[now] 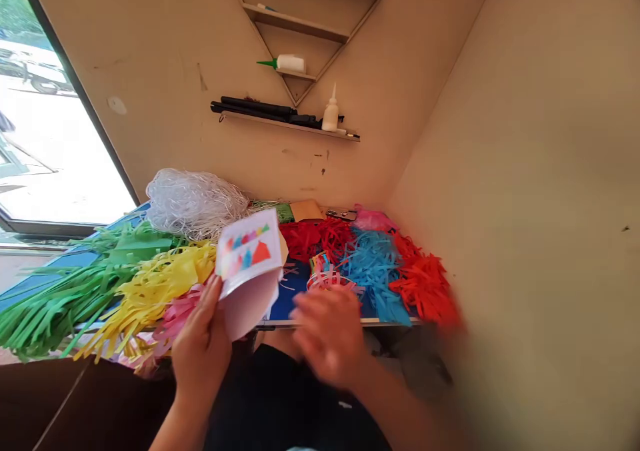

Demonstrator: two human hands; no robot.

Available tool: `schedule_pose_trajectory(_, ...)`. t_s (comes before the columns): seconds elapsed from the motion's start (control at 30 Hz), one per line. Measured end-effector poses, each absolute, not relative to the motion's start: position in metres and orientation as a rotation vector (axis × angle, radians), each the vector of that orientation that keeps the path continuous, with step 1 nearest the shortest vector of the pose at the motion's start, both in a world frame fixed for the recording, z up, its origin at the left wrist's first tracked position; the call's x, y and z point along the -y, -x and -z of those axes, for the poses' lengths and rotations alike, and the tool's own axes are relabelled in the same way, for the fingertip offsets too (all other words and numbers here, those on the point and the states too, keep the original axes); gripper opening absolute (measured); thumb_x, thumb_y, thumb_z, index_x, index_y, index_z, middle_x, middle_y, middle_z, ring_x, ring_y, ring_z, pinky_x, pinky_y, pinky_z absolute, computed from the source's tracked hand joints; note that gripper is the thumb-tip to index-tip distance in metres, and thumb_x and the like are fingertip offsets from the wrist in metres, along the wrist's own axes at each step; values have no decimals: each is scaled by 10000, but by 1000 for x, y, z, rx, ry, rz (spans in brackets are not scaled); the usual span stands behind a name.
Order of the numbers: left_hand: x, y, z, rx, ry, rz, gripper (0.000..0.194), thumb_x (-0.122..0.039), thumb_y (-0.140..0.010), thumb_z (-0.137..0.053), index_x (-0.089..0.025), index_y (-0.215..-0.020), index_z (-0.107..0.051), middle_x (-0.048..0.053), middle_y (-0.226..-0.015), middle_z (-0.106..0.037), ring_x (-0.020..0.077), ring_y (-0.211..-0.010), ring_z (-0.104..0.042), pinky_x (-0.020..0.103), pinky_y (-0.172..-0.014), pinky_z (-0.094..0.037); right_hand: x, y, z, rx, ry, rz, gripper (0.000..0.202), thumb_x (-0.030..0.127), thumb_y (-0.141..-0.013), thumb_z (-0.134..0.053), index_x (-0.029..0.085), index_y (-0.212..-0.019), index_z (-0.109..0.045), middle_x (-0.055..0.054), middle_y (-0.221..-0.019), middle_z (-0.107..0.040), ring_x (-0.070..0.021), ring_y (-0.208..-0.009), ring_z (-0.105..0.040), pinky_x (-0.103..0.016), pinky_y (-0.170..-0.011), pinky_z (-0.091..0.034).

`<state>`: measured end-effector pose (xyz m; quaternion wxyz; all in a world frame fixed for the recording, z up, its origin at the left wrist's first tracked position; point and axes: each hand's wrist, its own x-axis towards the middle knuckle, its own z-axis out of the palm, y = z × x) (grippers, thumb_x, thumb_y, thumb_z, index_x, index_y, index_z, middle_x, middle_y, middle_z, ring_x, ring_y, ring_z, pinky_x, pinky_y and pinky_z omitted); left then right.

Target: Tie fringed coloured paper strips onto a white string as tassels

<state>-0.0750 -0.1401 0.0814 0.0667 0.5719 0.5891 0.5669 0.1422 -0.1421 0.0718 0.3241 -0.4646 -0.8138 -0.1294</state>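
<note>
My left hand grips a folded printed card by its lower left side, between thumb and fingers. Pictures of coloured tassel garlands show on its front face, and the lower part gapes apart with a plain white inside. To the right, my right hand is blurred by motion, its fingers stretched out and apart with nothing seen in them. Just beyond it a small bundle of multicoloured paper strips lies on the blue table; the hand partly covers it, and I cannot tell whether they touch.
Fringed tissue paper lies in piles: green, yellow, pink, dark red, blue and red. White string is heaped behind. Wall shelves hold glue bottles and black rods.
</note>
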Motion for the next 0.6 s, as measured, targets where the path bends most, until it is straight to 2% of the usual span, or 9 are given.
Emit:
schedule_pose_trajectory(0.07,145,76,-88,-1854,-1578,-1777,399,-291,-938,-472,-225,-1314,-586,49,-1353,-606,238,-1275,-539,404,-1112,-410,122,-159,-63,1913,1556,299,626,482,-881,-583,217,-1428,-433,-156,-1498,-401,-365,-1381,-336,-570,-1078,-288)
schedule_pose_trajectory(0.1,148,74,-90,-1854,-1542,-1800,397,-296,-939,-474,-235,-1316,-584,34,-1362,-599,231,-1280,-534,394,-1116,-407,111,-164,-56,1822,1747,241,783,546,-813,-650,181,-1457,-393,-200,-1533,-321,-427,-1386,-299,-608,-1063,-279)
schedule_pose_trajectory(0.17,149,67,-92,-1826,-1528,-1826,397,-307,-941,-475,-245,-1319,-580,21,-1369,-592,222,-1279,-535,373,-1108,-417,95,-166,-38,1829,1991,91,970,566,-710,-745,197,-1498,-317,-222,-1570,-215,-484,-1362,-310,-630,-1037,-291)
schedule_pose_trajectory(0.23,147,61,-89,-1794,-1555,-1832,400,-316,-942,-472,-238,-1319,-581,29,-1384,-579,226,-1289,-524,371,-1109,-414,84,-162,-19,1937,2050,-37,903,416,-761,-743,230,-1514,-280,-214,-1578,-197,-449,-1314,-411,-574,-1009,-359)
schedule_pose_trajectory(0.3,142,55,-84,-1752,-1592,-1834,405,-317,-944,-464,-223,-1321,-580,49,-1401,-561,238,-1307,-504,390,-1118,-401,80,-160,-8,1991,2030,-108,736,209,-840,-637,251,-1501,-315,-191,-1569,-248,-372,-1252,-512,-485,-974,-423)
schedule_pose_trajectory(0.37,137,52,-78,-1711,-1632,-1835,408,-312,-947,-455,-224,-1327,-574,61,-1416,-544,243,-1317,-493,406,-1120,-394,81,-167,-10,1997,2001,-135,648,103,-873,-526,273,-1478,-367,-152,-1551,-315,-305,-1224,-553,-412,-953,-458)
schedule_pose_trajectory(0.43,134,49,-73,-1696,-1669,-1835,407,-303,-947,-454,-244,-1334,-565,58,-1425,-536,236,-1315,-496,402,-1112,-403,88,-182,-25,1905,1905,-146,576,116,-906,-459,269,-1459,-406,-124,-1524,-375,-272,-1256,-533,-380,-964,-467)
schedule_pose_trajectory(0.5,132,47,-69,-1715,-1700,-1823,406,-287,-947,-457,-263,-1338,-558,51,-1435,-527,228,-1317,-495,390,-1103,-413,105,-201,-47,1687,1713,-195,505,197,-930,-434,233,-1433,-451,-124,-1451,-476,-274,-1259,-531,-392,-954,-489)
schedule_pose_trajectory(0.6,127,41,-66,-1751,-1759,-1808,405,-252,-946,-454,-255,-1337,-561,74,-1449,-509,235,-1332,-476,394,-1102,-411,144,-219,-72,1358,1417,-441,438,363,-953,-440,207,-1352,-534,-114,-1220,-649,-298,-1066,-653,-420,-787,-572)
